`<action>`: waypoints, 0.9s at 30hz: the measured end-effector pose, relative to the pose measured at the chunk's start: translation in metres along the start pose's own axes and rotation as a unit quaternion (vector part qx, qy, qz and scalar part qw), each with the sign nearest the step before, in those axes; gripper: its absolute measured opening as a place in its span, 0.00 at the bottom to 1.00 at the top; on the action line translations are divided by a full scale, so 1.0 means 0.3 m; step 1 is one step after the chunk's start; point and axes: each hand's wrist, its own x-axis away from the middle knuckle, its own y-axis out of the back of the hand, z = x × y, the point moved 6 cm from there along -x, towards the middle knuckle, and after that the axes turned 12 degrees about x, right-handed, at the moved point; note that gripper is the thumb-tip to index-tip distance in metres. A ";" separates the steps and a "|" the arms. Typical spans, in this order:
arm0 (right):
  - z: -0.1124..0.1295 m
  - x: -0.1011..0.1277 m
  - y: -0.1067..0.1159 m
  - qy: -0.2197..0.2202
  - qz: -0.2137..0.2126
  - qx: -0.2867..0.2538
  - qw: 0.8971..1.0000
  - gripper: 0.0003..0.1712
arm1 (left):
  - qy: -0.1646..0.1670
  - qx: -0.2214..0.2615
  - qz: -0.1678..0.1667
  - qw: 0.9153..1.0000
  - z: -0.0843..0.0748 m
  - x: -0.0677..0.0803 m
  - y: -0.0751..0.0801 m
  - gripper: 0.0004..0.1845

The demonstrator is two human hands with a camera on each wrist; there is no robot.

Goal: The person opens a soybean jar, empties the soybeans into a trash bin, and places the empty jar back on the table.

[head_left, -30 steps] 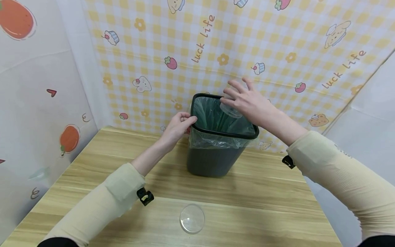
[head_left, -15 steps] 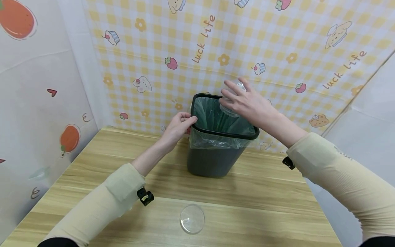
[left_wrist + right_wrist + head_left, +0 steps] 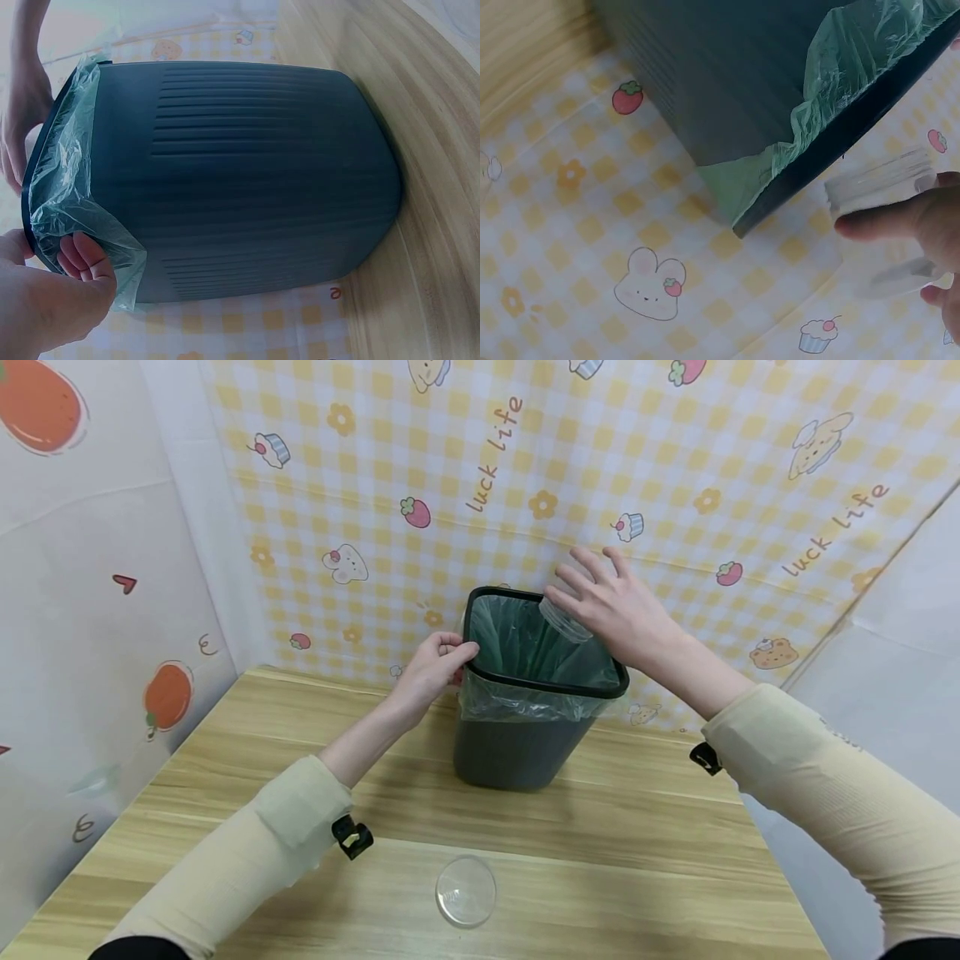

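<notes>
Right hand [image 3: 626, 610] tips the clear jar [image 3: 564, 620] mouth-down over the bin [image 3: 525, 693] now, thumb pinching it, fingers fanned; left hand [image 3: 431, 667] keeps gripping the rim – emptying looks underway

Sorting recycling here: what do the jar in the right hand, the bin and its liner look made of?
Jar: clear, probably plastic; see-through wall, threaded neck. Bin: dark grey moulded plastic, matte, ribbed sides. Liner: thin translucent green plastic film, crinkled and folded over the rim. The right hand holds the jar.
</notes>
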 end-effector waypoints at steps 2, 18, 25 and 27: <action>-0.003 0.004 0.001 -0.007 -0.008 -0.007 1.000 0.41 | 0.000 0.000 0.001 1.000 0.000 0.000 0.000 0.22; -0.003 0.022 0.003 0.005 -0.002 0.032 0.999 0.42 | 0.003 -0.001 0.000 1.000 -0.004 0.003 -0.002 0.23; -0.019 0.033 0.004 -0.035 -0.032 -0.013 0.999 0.37 | 0.000 -0.005 0.002 1.000 -0.007 0.003 -0.002 0.23; -0.021 0.036 0.003 -0.039 -0.037 -0.013 0.998 0.35 | -0.001 -0.008 0.001 1.000 -0.006 0.003 -0.002 0.23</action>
